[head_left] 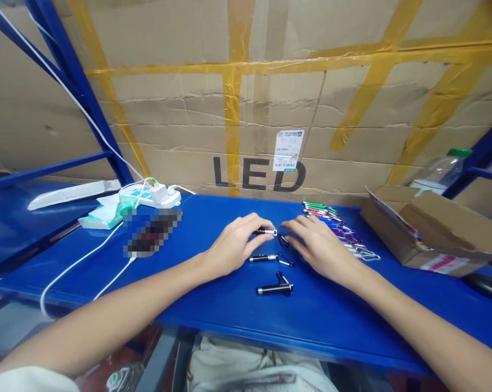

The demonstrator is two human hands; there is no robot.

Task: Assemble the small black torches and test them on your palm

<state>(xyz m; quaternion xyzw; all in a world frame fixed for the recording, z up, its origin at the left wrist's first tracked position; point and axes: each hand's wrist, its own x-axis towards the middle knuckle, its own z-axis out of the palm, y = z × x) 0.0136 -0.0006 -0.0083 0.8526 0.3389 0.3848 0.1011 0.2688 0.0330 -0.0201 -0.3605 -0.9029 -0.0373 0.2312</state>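
Note:
My left hand (233,242) pinches a small black pen-shaped flashlight (265,232) with a silver end, just above the blue table. A black carabiner clip (283,239) hangs from that end. Close by on its right, my right hand (317,245) has thumb and forefinger apart, their tips beside the clip; whether they touch it I cannot tell. Nearer to me lies a second black flashlight (262,258) with its clip stretched out to the right. A third black flashlight (272,289) rests below it, its clip folded back. Colored flashlights (317,209) in a row are partly hidden behind my right hand.
An open cardboard box (409,250) stands at right, by a dark rounded object (489,286). At left are a blurred-out object (151,234) on a white cable, a tissue pack (102,218) and a power strip (168,198). A large taped carton (180,125) walls the back.

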